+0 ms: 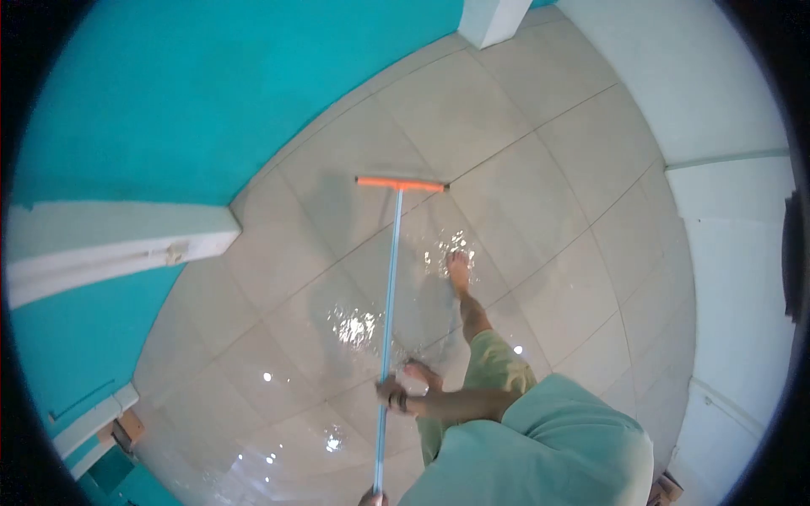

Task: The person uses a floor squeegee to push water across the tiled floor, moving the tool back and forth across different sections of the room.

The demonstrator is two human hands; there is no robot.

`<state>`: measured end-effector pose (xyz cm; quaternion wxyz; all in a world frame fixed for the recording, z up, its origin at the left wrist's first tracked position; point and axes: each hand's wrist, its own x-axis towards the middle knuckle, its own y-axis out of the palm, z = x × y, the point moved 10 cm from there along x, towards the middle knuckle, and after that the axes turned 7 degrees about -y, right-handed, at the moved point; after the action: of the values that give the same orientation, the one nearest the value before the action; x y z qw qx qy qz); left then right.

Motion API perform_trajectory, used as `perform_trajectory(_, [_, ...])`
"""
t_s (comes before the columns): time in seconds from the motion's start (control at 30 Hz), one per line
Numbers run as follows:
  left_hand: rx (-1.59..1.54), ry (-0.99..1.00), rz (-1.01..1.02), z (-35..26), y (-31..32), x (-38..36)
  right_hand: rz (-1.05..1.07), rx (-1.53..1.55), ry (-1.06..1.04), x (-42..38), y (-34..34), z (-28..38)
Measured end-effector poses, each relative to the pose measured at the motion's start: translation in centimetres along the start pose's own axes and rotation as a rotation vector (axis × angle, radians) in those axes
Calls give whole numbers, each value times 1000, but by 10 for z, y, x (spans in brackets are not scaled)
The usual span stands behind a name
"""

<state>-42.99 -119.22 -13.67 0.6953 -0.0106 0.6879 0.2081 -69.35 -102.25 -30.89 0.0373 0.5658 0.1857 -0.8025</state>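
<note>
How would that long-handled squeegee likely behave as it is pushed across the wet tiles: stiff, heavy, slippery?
The squeegee probably stays stiff: its thin pole runs straight between both hands. It looks light for its length, given the slim pole and narrow orange blade. On the wet tile floor the blade likely glides easily.

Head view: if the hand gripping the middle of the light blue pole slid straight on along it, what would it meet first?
The hand would likely reach the orange squeegee head on the wet tiled floor; the light blue pole looks bare between them.
</note>
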Motion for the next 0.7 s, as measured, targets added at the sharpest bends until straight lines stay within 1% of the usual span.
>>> perform_trajectory(0.03, [27,41,55,-29,22,36,-148,3,-90,47,-48,25])
perform_trajectory(0.07, [57,95,62,-88,81,68,-282,7,-184,92,-98,52])
perform_trajectory(0.1, [-17,128,176,-117,116,123,-405,11,-288,136,-153,82])
perform_trajectory(0.13, [-98,124,139,-156,165,159,-483,20,-377,173,-198,111])
perform_trajectory(0.17, [-169,139,221,-194,227,196,-541,41,-505,216,-243,138])
perform_trajectory(0.2, [61,301,211,-237,280,220,-519,138,-728,265,-286,155])
perform_trajectory(0.23, [-7,152,-25,-261,319,242,-611,49,-681,271,-337,196])
perform_trajectory(0.27, [23,240,166,-298,383,248,-707,-41,-643,263,-403,244])
perform_trajectory(0.3, [37,322,363,-334,446,250,-891,-112,-750,254,-448,276])
perform_trajectory(0.33, [-65,443,265,-363,476,249,-764,-168,-657,282,-478,293])
perform_trajectory(0.37, [-39,405,318,-380,507,231,-710,-222,-621,275,-501,312])
perform_trajectory(0.4, [-10,368,373,-386,528,216,-566,-394,-559,328,-511,316])
perform_trajectory(0.43, [-10,369,369,-383,528,215,-563,-237,-315,277,-521,310])
perform_trajectory(0.47, [-57,316,378,-373,524,215,-511,-255,-329,270,-514,310])
perform_trajectory(0.5, [-103,261,385,-360,516,212,-470,-285,-381,276,-497,295])
perform_trajectory(0.53, [-104,266,344,-345,494,209,-455,-322,-450,279,-476,280])
perform_trajectory(0.6, [-78,265,307,-301,436,204,-444,-348,-502,272,-419,233])
perform_trajectory(0.7, [-56,198,262,-208,327,167,-381,-281,-467,235,-307,138])
